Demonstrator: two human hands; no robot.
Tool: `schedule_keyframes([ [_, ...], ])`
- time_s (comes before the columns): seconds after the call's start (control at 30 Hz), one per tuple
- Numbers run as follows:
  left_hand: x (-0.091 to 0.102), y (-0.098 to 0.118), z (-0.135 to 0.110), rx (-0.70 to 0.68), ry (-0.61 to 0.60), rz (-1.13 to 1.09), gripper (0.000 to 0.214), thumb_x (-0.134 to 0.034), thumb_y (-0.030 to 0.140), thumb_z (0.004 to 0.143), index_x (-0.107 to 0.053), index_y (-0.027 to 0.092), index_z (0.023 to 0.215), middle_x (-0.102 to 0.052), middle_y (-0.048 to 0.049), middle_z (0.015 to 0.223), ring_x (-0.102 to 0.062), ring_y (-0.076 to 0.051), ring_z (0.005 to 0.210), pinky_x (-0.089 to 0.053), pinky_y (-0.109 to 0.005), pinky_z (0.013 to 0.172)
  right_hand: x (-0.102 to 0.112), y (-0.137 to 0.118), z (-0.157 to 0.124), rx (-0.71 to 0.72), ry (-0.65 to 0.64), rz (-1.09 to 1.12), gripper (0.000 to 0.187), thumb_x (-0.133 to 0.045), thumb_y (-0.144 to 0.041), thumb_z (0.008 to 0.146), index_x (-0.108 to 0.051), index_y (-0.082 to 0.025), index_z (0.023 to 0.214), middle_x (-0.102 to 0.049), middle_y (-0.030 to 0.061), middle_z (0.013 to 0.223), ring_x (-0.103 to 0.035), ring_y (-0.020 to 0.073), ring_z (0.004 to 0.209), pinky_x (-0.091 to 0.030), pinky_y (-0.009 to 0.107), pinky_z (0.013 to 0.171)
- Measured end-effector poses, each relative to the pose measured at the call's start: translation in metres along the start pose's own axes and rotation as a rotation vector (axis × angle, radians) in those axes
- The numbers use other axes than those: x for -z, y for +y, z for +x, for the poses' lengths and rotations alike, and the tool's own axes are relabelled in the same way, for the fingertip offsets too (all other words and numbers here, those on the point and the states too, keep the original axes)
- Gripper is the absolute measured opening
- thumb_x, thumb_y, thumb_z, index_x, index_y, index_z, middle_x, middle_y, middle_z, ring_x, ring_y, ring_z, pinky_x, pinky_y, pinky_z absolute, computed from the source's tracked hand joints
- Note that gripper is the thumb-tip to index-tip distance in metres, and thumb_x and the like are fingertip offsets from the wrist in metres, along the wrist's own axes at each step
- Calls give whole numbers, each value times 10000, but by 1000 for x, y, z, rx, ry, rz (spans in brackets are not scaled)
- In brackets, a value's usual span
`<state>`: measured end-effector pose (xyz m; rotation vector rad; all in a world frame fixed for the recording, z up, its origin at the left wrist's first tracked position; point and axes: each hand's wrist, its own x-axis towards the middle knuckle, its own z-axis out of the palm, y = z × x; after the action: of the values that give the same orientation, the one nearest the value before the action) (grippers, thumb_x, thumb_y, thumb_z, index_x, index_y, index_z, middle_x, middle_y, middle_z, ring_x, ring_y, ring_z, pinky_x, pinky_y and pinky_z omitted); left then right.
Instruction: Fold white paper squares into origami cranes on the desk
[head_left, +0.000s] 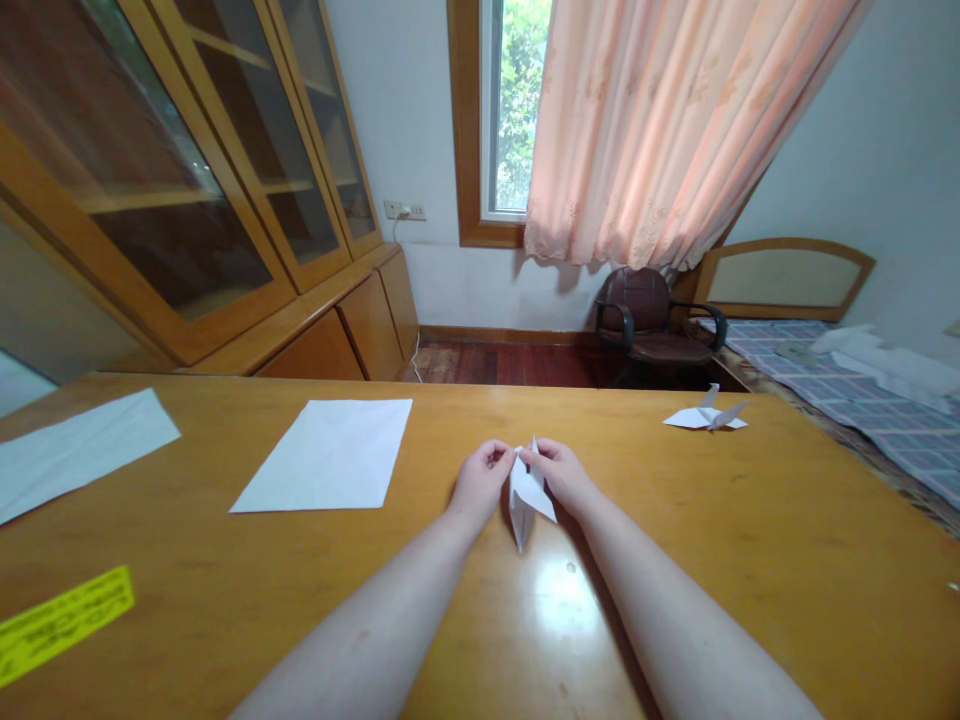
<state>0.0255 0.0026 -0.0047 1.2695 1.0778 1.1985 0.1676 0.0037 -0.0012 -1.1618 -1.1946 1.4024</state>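
Between my two hands, above the middle of the wooden desk (315,600), is a white folded paper crane (531,492), its pointed flaps hanging down toward me. My left hand (484,482) pinches the far end of the crane between thumb and fingertips. On the other side, my right hand (561,474) also grips it near that same end, with the thumb on the paper. The fingers hide part of the folds there. A second paper crane (707,416) stands on the desk at the far right, apart from both hands.
A white square paper sheet (326,455) lies left of my hands, with another white paper (82,452) farther left. A yellow label (67,622) with writing is at the near left. Beyond the desk are a glass-fronted cabinet (300,290), an office chair (646,310) and a bed (817,365).
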Motion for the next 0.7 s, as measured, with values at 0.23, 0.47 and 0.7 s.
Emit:
schedule_keyframes([
  [0.23, 0, 2, -1, -6, -9, 40, 202, -614, 367, 738, -607, 167, 708, -610, 5, 675, -555, -138, 661, -430, -233, 634, -1, -3, -1, 26, 45, 32, 325, -703, -474, 620, -579, -176, 646, -570, -11, 585, -481, 110, 527, -358, 236, 516],
  [0.47, -1, 10, -4, 58, -21, -43, 244, -550, 398, 763, -616, 172, 698, -591, 12, 640, -521, -124, 609, -404, -219, 593, -1, -5, -2, 49, 43, 10, 307, -695, -463, 647, -575, -180, 658, -593, 0, 604, -507, 122, 543, -378, 242, 527],
  [0.7, 0, 4, -1, 51, -2, 3, 204, -631, 371, 710, -632, 167, 704, -633, -9, 673, -565, -149, 657, -437, -242, 628, 1, -2, 0, 55, 50, -59, 316, -705, -467, 632, -590, -175, 664, -585, -3, 603, -500, 121, 554, -384, 245, 538],
])
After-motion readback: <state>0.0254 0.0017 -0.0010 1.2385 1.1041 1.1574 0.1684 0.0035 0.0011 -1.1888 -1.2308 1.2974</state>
